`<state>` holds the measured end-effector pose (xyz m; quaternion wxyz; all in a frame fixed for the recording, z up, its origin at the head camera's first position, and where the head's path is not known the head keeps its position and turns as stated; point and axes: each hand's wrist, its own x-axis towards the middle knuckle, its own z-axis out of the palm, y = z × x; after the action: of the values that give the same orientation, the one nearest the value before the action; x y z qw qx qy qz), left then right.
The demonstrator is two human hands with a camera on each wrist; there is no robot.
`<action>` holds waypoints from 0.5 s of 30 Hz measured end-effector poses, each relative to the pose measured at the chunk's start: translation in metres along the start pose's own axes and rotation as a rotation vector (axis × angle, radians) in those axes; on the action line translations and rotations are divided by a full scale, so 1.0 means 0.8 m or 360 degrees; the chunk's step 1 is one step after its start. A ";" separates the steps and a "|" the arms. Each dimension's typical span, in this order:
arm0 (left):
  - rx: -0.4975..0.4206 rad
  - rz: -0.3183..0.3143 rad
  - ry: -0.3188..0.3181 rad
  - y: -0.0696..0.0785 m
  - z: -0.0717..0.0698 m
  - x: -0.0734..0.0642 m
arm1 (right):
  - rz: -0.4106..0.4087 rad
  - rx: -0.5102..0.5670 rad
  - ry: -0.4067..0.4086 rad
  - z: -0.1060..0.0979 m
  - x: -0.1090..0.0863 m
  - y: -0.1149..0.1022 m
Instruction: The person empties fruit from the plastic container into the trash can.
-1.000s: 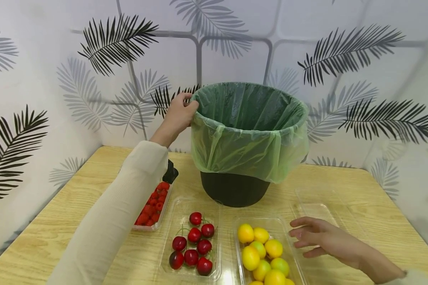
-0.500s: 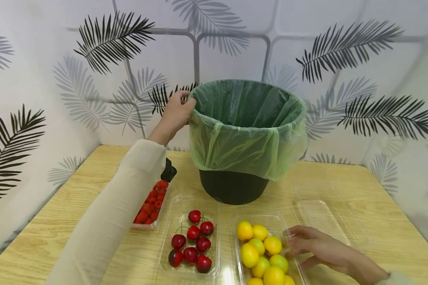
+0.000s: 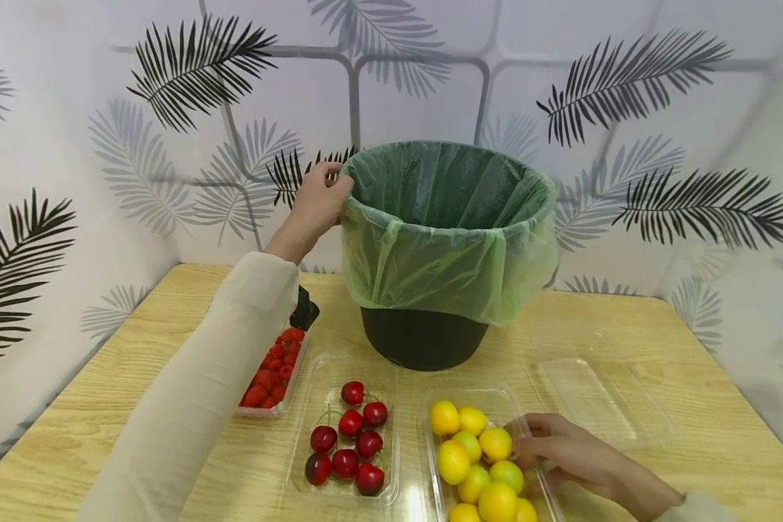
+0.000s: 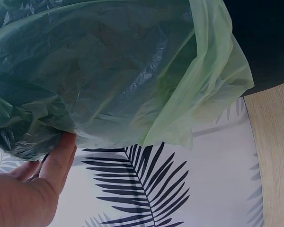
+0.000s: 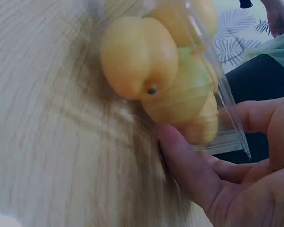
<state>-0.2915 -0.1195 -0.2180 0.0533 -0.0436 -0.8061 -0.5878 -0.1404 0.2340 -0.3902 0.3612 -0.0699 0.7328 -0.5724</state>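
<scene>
A black trash can (image 3: 424,341) lined with a green plastic bag (image 3: 431,272) stands tilted on the table. My left hand (image 3: 316,199) grips its rim at the left; in the left wrist view, the left hand (image 4: 33,189) meets the bag's folded edge. At the lower right, my right hand (image 3: 570,457) holds the side of a clear plastic tray (image 3: 433,475) of round yellow fruits (image 3: 453,462) that look like plums. In the right wrist view the thumb (image 5: 189,163) lies against the tray near the fruits, with the other fingers past its rim.
Several cherries (image 3: 346,464) lie in a clear tray (image 3: 300,442) at the centre. Red raspberries (image 3: 274,377) fill another tray, partly hidden by my left sleeve (image 3: 215,348). A black object (image 3: 304,309) is behind it. One clear container (image 3: 587,391) sits on the right.
My right hand has moved left and slightly down from beside the yellow fruit tray to take hold of its side. The left hand stays on the can's rim. The view has shifted slightly.
</scene>
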 end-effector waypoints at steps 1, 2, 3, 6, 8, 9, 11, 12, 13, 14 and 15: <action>0.0000 0.0003 -0.0001 0.000 -0.001 0.000 | 0.0008 0.0008 0.0023 0.002 0.001 0.000; -0.0004 0.0006 -0.0001 0.000 -0.001 0.000 | 0.0017 0.0020 0.0040 0.005 0.002 -0.001; -0.0009 0.0009 -0.0002 0.000 -0.001 0.000 | 0.0022 0.0031 0.0059 0.007 0.003 -0.001; -0.0025 0.0010 -0.0009 0.000 -0.001 0.000 | 0.0043 0.0042 0.0112 0.014 0.005 -0.001; -0.0039 0.0005 -0.0010 0.000 -0.001 0.000 | 0.0059 0.0027 0.0142 0.017 0.006 -0.001; -0.0043 0.0002 -0.0009 0.000 -0.001 0.000 | 0.0064 0.0015 0.0159 0.018 0.007 0.000; -0.0038 0.0001 -0.0007 -0.001 -0.001 0.000 | 0.0078 -0.0002 0.0180 0.019 0.006 -0.001; -0.0039 0.0005 -0.0003 -0.001 0.000 0.000 | 0.0083 -0.0003 0.0189 0.019 0.006 -0.001; -0.0040 0.0004 0.0000 -0.001 0.000 0.000 | 0.0084 0.0003 0.0194 0.019 0.005 -0.002; -0.0035 0.0006 0.0002 -0.001 0.000 0.000 | 0.0084 0.0014 0.0193 0.018 0.005 -0.003; -0.0027 0.0007 0.0003 -0.001 0.000 0.000 | 0.0088 0.0025 0.0197 0.018 0.004 -0.004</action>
<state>-0.2915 -0.1199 -0.2185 0.0549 -0.0452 -0.8009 -0.5946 -0.1349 0.2195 -0.3903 0.3314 -0.0112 0.7510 -0.5710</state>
